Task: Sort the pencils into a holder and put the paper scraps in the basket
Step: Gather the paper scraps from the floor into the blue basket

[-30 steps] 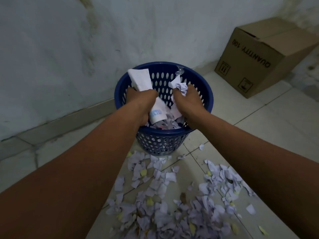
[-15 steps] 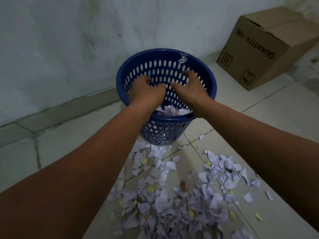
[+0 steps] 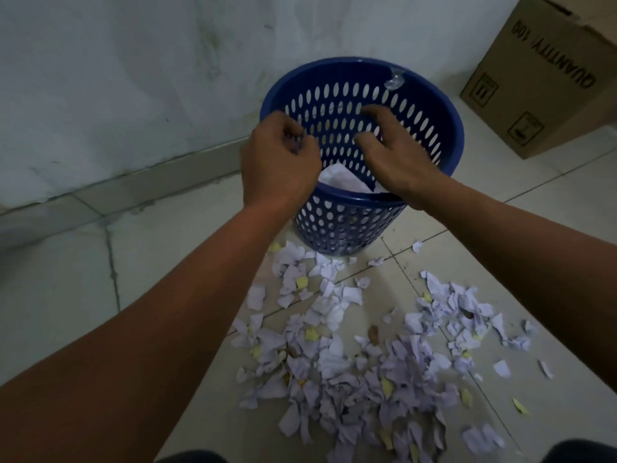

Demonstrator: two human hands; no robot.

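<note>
A blue perforated basket (image 3: 430, 105) stands on the tiled floor against the wall, with white paper (image 3: 340, 180) lying inside it. My left hand (image 3: 277, 165) hovers over the basket's near-left rim, its fingers curled loosely, and I cannot tell whether a small scrap is in them. Over the basket's mouth my right hand (image 3: 397, 155) is spread with fingers apart, holding nothing. A heap of white and yellow paper scraps (image 3: 350, 355) covers the floor in front of the basket. No pencils or holder are in view.
A brown cardboard box (image 3: 547, 75) stands at the right against the wall. A small clear suction cup (image 3: 394, 80) clings to the basket's far inner wall. Bare tiles lie to the left. My knees show at the bottom edge.
Both hands held crumpled paper over the basket a second ago, then dropped it inside. Since then they have lifted out and spread apart above the rim.
</note>
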